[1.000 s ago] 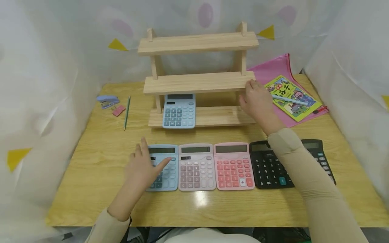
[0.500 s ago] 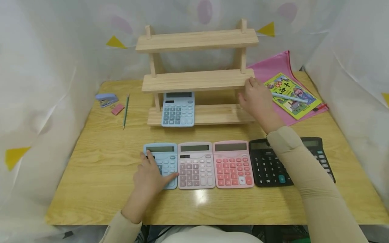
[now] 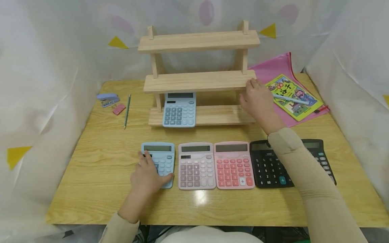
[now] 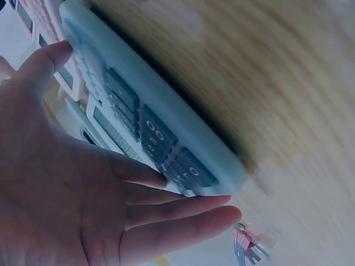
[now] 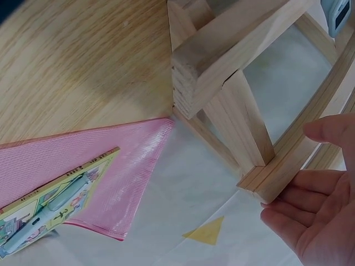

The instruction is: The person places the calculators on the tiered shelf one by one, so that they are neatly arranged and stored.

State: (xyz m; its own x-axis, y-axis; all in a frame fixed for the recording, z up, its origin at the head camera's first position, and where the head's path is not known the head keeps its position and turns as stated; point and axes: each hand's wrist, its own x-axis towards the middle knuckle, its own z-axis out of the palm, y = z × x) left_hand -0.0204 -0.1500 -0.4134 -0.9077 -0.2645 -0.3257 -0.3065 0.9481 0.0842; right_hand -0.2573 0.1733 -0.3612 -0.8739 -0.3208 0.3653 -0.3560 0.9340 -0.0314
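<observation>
My left hand [image 3: 146,177] spans a light blue calculator [image 3: 166,162] on the table, thumb at its right edge and fingers at its left side. In the left wrist view the calculator [image 4: 166,111] lies with its keys toward my palm. My right hand [image 3: 258,99] grips the right end of the middle board of a three-tier wooden shelf [image 3: 194,81]. In the right wrist view the thumb lies on one face of the board [image 5: 288,166] and the fingers on the other. Another light blue calculator [image 3: 179,114] leans on the bottom tier at left.
To the right stand a pale lilac calculator [image 3: 197,168], a pink calculator [image 3: 234,168] and black calculators [image 3: 270,168] in a row, partly under my right forearm. A stapler [image 3: 108,99], pink binder clip [image 3: 119,109] and pencil [image 3: 127,111] lie left. A booklet [image 3: 294,94] rests on a pink pouch [image 3: 270,69].
My left hand has come down onto the near blue calculator, which has slid slightly left and now stands apart from the lilac one. My right hand stays on the shelf.
</observation>
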